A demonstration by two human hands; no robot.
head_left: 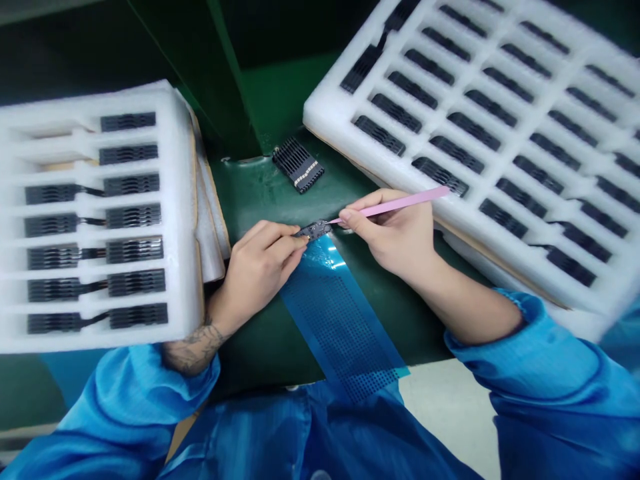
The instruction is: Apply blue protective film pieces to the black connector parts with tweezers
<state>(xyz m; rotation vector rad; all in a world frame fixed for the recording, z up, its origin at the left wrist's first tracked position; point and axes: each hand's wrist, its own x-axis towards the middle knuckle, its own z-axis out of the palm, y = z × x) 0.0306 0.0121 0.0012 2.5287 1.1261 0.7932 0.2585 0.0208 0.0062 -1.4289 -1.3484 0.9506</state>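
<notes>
Between the fingertips of my left hand (263,260) is a small flat black part (316,231) with tiny details on its face. My right hand (395,230) grips a pair of pink tweezers (400,203), whose thin tip touches or nearly touches the right end of that part. Beneath the part lies the upper end of a blue plastic sheet (340,313) patterned with rows of small dark dots. Just beyond my hands, a ribbed black block (299,165) with a row of light marks rests on the green table.
A white foam tray (185,220) with black parts in its slots stands at the left, stacked on others. Another large foam tray (330,110) full of similar parts lies tilted at the right. A dark green upright (220,80) rises behind the table (245,193).
</notes>
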